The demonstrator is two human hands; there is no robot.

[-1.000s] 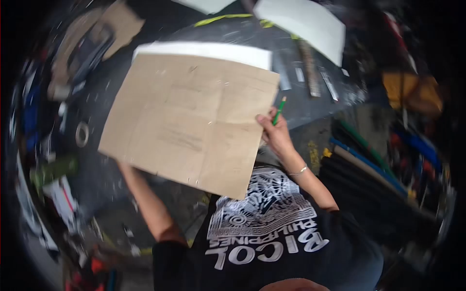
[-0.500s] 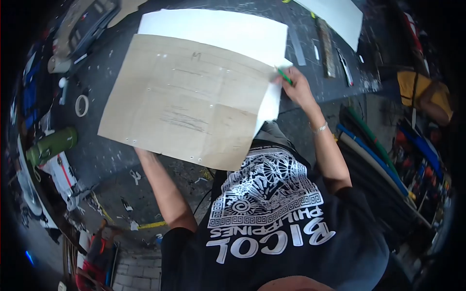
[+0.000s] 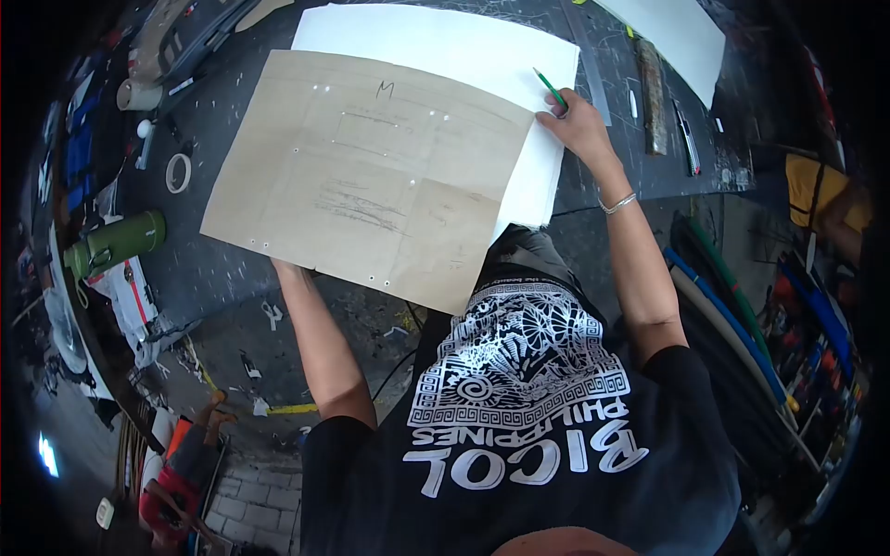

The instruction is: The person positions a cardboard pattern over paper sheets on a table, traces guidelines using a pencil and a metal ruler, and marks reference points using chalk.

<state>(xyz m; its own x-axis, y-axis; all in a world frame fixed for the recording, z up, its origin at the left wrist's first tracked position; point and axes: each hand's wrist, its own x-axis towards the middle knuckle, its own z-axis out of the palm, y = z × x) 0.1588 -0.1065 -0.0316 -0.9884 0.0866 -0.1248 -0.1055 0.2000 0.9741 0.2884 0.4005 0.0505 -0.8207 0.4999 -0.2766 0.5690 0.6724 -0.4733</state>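
A large brown cardboard sheet point(image 3: 371, 167) marked "M", with small holes and pencil scribbles, lies at a slant partly over white sheets point(image 3: 436, 42). My right hand point(image 3: 577, 122) is closed on a green pencil point(image 3: 550, 87), its tip pointing up and left, beside the cardboard's upper right corner. The fingers of my left hand are hidden beneath the cardboard's lower left edge; only the wrist point(image 3: 289, 269) and forearm show.
On the dark table point(image 3: 218, 111) are a tape roll point(image 3: 179, 173), a green bottle point(image 3: 116, 243), a worn bar point(image 3: 652, 97), a cutter point(image 3: 687, 139) and another white sheet point(image 3: 681, 37). Fabric rolls point(image 3: 728, 315) stand right. Other people are at lower left point(image 3: 171, 496) and right point(image 3: 839, 199).
The cardboard has come down over the white sheets, which now show more along its top and right. My right hand has moved up and right with the pencil.
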